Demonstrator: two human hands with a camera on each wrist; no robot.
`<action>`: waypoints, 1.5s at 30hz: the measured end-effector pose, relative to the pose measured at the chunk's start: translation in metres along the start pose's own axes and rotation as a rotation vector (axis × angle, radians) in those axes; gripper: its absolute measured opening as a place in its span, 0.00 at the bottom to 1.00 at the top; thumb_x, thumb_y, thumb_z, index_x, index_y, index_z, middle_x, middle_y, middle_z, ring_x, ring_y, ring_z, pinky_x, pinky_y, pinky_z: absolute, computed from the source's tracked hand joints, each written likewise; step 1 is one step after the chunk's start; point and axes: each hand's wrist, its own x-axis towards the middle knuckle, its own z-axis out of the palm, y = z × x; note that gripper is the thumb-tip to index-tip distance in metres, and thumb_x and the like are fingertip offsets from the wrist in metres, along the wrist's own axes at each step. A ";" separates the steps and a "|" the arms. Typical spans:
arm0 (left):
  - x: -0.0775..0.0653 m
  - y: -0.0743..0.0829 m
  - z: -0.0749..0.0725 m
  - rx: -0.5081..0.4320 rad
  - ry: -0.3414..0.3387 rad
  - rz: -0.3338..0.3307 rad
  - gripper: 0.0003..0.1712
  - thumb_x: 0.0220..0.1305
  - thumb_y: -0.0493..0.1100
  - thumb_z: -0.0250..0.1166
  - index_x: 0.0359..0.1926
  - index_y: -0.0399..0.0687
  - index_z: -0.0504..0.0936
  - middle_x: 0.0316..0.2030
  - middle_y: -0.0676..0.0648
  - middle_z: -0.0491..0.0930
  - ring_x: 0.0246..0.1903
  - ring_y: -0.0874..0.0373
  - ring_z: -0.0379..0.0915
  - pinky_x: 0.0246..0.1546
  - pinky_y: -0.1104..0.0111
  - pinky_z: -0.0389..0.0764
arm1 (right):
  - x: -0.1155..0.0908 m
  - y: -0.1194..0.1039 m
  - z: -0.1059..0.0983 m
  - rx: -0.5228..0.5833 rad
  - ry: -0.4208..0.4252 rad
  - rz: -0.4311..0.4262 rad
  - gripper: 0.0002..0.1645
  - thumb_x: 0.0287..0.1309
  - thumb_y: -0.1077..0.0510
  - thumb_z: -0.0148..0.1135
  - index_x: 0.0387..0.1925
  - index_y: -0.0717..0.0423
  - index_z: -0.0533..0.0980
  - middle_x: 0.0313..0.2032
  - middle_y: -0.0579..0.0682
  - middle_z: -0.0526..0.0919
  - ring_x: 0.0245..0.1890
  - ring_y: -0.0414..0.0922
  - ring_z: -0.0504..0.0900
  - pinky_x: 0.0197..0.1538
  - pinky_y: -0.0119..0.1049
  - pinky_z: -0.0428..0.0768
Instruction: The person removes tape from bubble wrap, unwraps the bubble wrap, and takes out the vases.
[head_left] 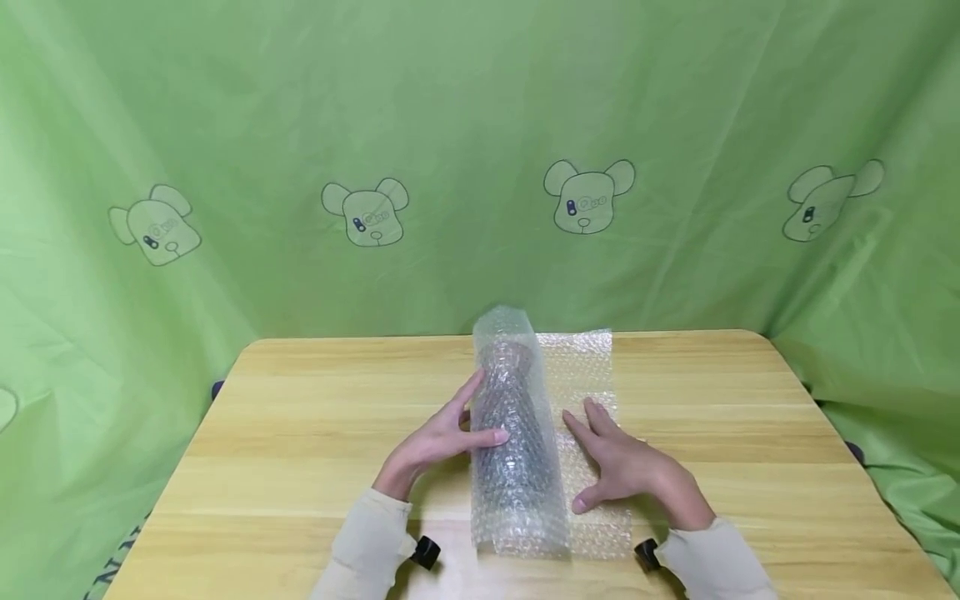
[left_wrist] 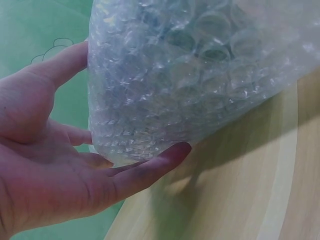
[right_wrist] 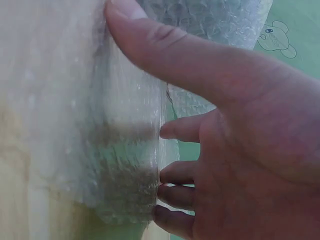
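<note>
A clear vase-shaped object [head_left: 512,450], narrow at the neck and wider toward me, lies inside a roll of bubble wrap [head_left: 551,525] in the middle of the table. My left hand [head_left: 442,433] holds the roll from the left, thumb on top and fingers along its side; the left wrist view shows the fingers against the bubble wrap [left_wrist: 150,100]. To the right, a flat flap of the same wrap [head_left: 577,367] lies on the wood. My right hand [head_left: 618,462] rests at this flap with fingers spread; in the right wrist view its fingertips touch the wrap's edge.
The light wooden table [head_left: 315,442] has rounded far corners. A green cloth [head_left: 465,100] printed with bear heads hangs behind it and at both sides. Black straps or devices [head_left: 425,552] sit at both wrists.
</note>
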 end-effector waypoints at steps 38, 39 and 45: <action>-0.023 0.062 0.086 0.841 0.212 -0.072 0.64 0.62 0.64 0.71 0.81 0.35 0.45 0.81 0.35 0.32 0.79 0.36 0.32 0.64 0.33 0.68 | 0.003 0.003 0.001 -0.018 -0.002 0.029 0.79 0.36 0.36 0.83 0.80 0.64 0.49 0.77 0.76 0.33 0.77 0.71 0.35 0.70 0.73 0.56; -0.023 0.061 0.087 0.849 0.211 -0.086 0.66 0.59 0.65 0.72 0.81 0.36 0.44 0.81 0.35 0.32 0.79 0.37 0.31 0.64 0.34 0.69 | 0.003 0.004 0.002 -0.023 -0.002 0.032 0.79 0.36 0.36 0.83 0.80 0.63 0.49 0.77 0.75 0.33 0.77 0.70 0.35 0.70 0.74 0.57; -0.025 0.059 0.090 0.870 0.187 -0.090 0.70 0.54 0.61 0.78 0.81 0.35 0.43 0.80 0.34 0.31 0.79 0.37 0.31 0.67 0.41 0.68 | 0.002 0.007 0.003 -0.025 -0.001 0.036 0.79 0.36 0.36 0.83 0.80 0.63 0.49 0.77 0.75 0.33 0.77 0.70 0.35 0.70 0.73 0.56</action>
